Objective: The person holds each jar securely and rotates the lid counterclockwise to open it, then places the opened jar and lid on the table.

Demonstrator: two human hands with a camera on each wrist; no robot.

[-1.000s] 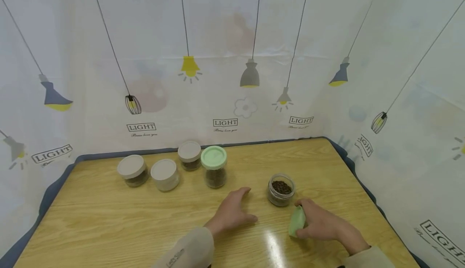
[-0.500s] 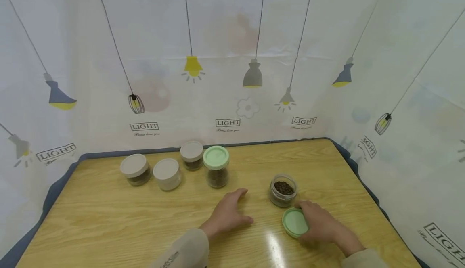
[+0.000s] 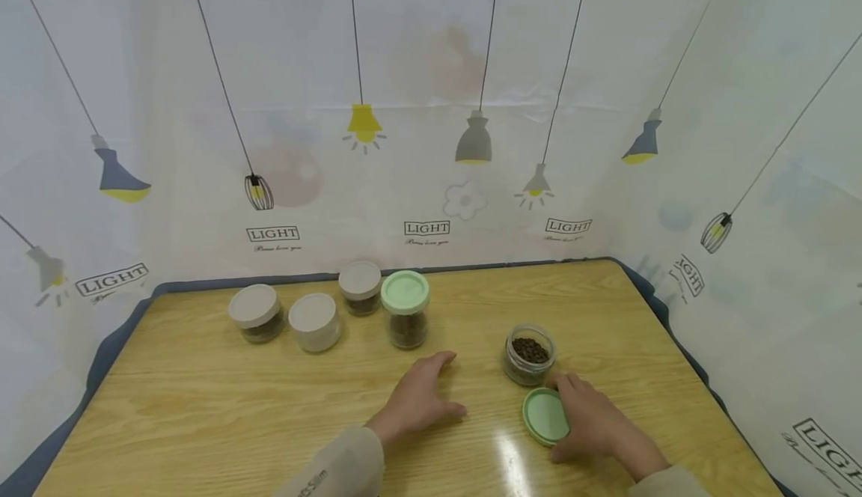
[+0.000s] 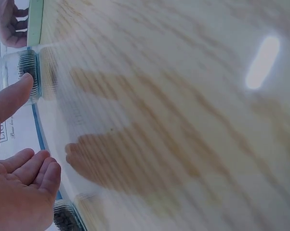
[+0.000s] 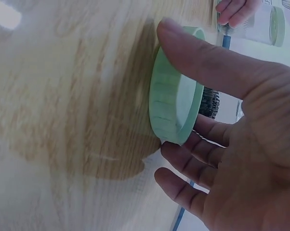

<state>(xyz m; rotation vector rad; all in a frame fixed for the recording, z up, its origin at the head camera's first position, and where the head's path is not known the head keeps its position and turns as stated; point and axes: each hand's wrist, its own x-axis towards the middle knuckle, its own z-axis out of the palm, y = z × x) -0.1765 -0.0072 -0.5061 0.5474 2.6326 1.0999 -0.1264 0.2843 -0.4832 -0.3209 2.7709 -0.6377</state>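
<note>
A round green jar lid (image 3: 545, 416) lies on the wooden table at the right. Around its right side is my right hand (image 3: 592, 424), its thumb and fingers spread loosely about the rim; in the right wrist view, the thumb and fingers stand at opposite ends of the lid (image 5: 166, 96). Just behind the lid stands an uncovered glass jar (image 3: 517, 368) holding coffee beans (image 3: 530, 350). My left hand (image 3: 417, 400) hovers left of that jar with thumb and fingers apart, holding nothing; the left wrist view shows the hand (image 4: 22, 187) above the table.
Further back at the left stand a taller jar with a green lid (image 3: 405, 293) and several shorter jars with whitish lids, such as the leftmost jar (image 3: 254, 306) and a pale jar (image 3: 314, 313). A printed curtain (image 3: 377, 183) borders the table (image 3: 236, 407).
My right hand has lowered the green lid from a near-upright tilt to flat on the table, and its thumb has moved off the rim. The left hand stays nearly still.
</note>
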